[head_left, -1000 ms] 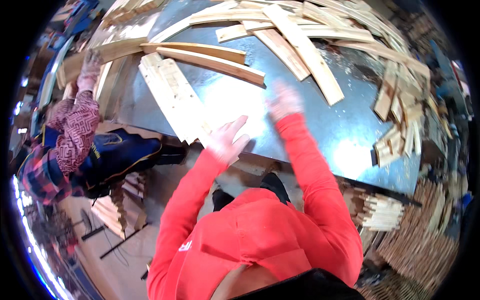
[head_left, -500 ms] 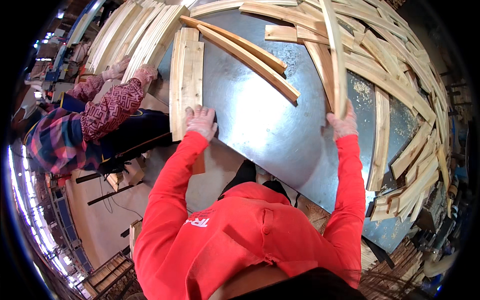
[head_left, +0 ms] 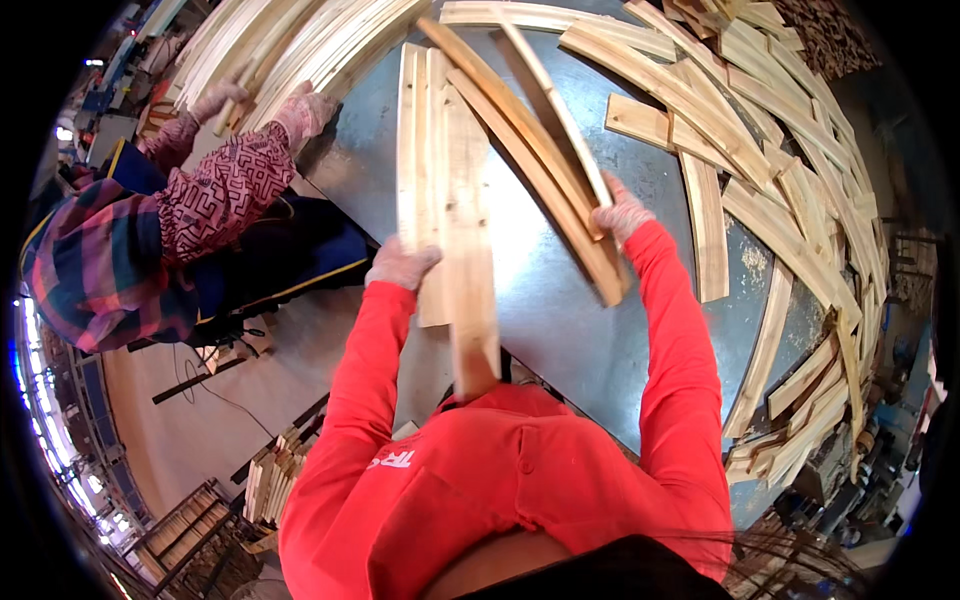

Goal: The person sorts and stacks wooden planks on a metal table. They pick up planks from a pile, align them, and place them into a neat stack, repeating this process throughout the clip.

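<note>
My left hand (head_left: 404, 264), in a thin clear glove, grips the left edge of a small stack of pale wooden boards (head_left: 425, 180), thumb on top. A wider wooden board (head_left: 466, 220) lies along the stack's right side, its blurred near end jutting past the table edge toward me. My right hand (head_left: 624, 212), also gloved, is closed on the near end of a narrow wooden plank (head_left: 560, 110) that slants away to the far left. Beneath and left of that plank, two darker wooden strips (head_left: 530, 170) lie slanted on the metal table (head_left: 540, 320).
Many loose boards (head_left: 800, 200) are heaped along the table's right side, with sawdust (head_left: 755, 265) near them. At far left a co-worker's gloved hand (head_left: 303, 115) rests by long stacked boards (head_left: 340, 50). More boards (head_left: 270, 480) stand low at left.
My right hand has brought its plank leftward, beside the slanted strips. My left hand has moved from the stack's near end to its left edge. A wider board now juts toward me.
</note>
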A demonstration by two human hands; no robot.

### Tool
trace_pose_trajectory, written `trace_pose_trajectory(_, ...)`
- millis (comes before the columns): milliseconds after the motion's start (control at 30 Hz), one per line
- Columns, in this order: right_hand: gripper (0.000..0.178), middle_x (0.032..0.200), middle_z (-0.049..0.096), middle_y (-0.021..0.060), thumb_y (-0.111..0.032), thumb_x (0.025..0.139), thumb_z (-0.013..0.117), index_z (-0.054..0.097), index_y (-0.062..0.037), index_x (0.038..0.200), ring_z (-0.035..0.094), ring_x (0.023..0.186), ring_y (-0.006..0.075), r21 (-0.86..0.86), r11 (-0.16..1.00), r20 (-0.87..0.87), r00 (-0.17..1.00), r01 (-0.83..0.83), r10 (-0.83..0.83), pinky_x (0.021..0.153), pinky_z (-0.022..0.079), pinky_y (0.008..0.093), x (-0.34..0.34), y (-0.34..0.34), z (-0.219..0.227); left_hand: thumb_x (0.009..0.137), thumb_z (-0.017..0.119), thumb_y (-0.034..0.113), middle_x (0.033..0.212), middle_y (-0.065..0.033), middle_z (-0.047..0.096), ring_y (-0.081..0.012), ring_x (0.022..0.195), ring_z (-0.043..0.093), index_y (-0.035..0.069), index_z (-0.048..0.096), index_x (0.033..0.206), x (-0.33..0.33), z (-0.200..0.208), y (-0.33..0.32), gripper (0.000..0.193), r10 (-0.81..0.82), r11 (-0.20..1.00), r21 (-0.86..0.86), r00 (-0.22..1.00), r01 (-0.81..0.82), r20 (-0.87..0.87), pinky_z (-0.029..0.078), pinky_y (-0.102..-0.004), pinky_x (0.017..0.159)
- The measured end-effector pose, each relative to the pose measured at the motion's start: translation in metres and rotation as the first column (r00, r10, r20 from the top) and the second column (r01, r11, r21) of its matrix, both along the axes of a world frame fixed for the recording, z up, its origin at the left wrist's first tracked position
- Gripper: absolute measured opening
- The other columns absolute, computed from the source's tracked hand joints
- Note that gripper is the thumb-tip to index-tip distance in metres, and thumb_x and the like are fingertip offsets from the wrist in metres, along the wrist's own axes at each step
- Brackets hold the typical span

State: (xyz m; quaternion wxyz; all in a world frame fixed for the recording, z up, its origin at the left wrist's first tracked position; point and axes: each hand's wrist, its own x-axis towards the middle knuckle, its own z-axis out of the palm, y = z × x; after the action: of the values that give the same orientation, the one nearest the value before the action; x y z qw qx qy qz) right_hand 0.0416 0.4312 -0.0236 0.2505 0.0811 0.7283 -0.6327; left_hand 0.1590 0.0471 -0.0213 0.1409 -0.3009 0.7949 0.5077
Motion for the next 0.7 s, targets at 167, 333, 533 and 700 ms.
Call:
trace_pose_trajectory(167,0.097,0.111,0.061,0.0102,0.007,0.066,0.067,0.026,-0.0091,0.152,0.060,0.096,0.0221,-0.168,0.983,-0.091,0.994,-0.073,0.058,0.080,0.054,0.0307,0.069,-0.129,-0.020,0.081,0.073,0.032,0.092,-0.0136,0.067,-0.0226,0.083,0.062,0.000,0.059,0.114,-0.039,0.040,0.056,0.048,-0.041,0.999,-0.012,0.996,0.041,-0.076,0.050,-0.0367,0.078)
trace_pose_trajectory(333,0.065,0.103,0.063,0.0125,-0.008,0.075,0.070,0.043,-0.0020,0.133,0.064,0.085,0.0232,-0.134,0.990,0.164,0.984,-0.041,0.063,0.072,0.056,0.0345,0.093,-0.200,-0.001,0.068,0.075,0.060,0.138,-0.0275,0.047,-0.0383,0.121,0.054,-0.002,0.024,0.146,-0.061,0.072,0.042,0.111,-0.151,0.887,-0.438,0.988,0.149,0.030,0.043,-0.0406,0.100)
trace_pose_trajectory(533,0.055,0.116,0.063,0.0201,-0.027,0.083,0.068,0.052,0.0015,0.127,0.061,0.105,0.0296,-0.023,0.998,0.033,0.998,-0.055,0.056,0.093,0.049,0.0390,0.095,-0.203,-0.040,0.071,0.074,0.046,0.130,-0.0259,0.051,-0.0418,0.120,0.053,0.008,0.017,0.150,-0.083,0.100,0.038,0.105,-0.230,0.524,-0.779,0.938,0.344,0.259,0.045,-0.0484,0.098)
trace_pose_trajectory(700,0.051,0.117,0.063,0.0079,-0.014,0.090,0.066,0.048,0.0043,0.134,0.059,0.103,0.0159,-0.564,0.761,0.215,0.947,0.320,-0.239,0.091,0.050,0.0318,0.115,-0.089,-0.007,0.070,0.074,0.046,0.126,-0.0269,0.053,-0.0416,0.112,0.058,0.011,0.022,0.148,-0.116,0.067,-0.029,0.100,-0.288,0.465,-0.817,0.931,0.341,0.224,0.049,-0.0508,0.091)
